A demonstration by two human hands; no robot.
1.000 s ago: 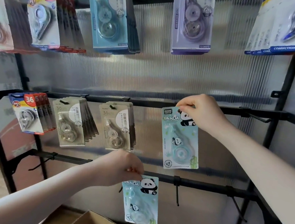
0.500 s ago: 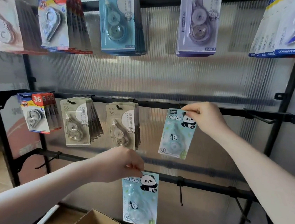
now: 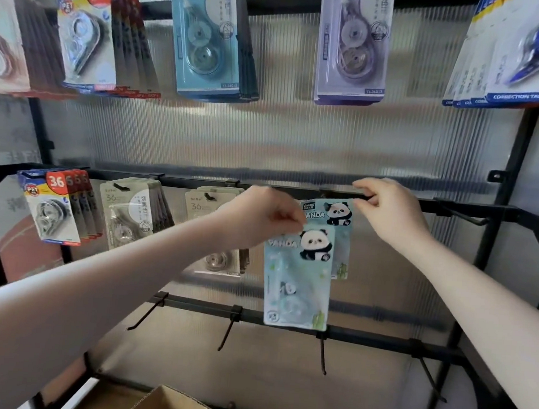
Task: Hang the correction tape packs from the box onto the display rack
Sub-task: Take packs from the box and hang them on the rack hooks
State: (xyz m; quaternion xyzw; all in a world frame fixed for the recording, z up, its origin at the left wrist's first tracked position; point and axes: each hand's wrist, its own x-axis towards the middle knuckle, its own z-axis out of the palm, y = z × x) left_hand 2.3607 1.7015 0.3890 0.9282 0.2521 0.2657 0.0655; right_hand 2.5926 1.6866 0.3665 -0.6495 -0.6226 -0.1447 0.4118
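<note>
Here, the top edge of a pale blue panda pack [image 3: 297, 287] is pinched in the curled fingers [image 3: 288, 217] of the left hand [image 3: 260, 216], and the pack is held hanging in front of the display rack [image 3: 503, 211], its lower edge level with the lower bar [image 3: 380, 340]. A second panda pack [image 3: 338, 213] is pinched at its top right corner between the thumb and fingers [image 3: 363, 205] of the right hand [image 3: 390, 210], right at the middle bar of the rack; whether it already sits on a hook cannot be told, since that spot is covered by the hand. The first pack overlaps the lower left part of the second. Along the same bar, toward the rack's left edge, two rows of beige packs [image 3: 132, 213] are hung, and a row of red-and-blue packs [image 3: 52, 206] marked 36 is hung nearest that edge. On the top bar, teal packs [image 3: 207, 35], lilac packs [image 3: 355, 43] and blue-edged packs [image 3: 525, 56] are seen. Bare hooks [image 3: 227, 333] are spaced along the lower bar. At the bottom edge of the view, just below the rack, a corner of the cardboard box [image 3: 175, 406] is seen.
</note>
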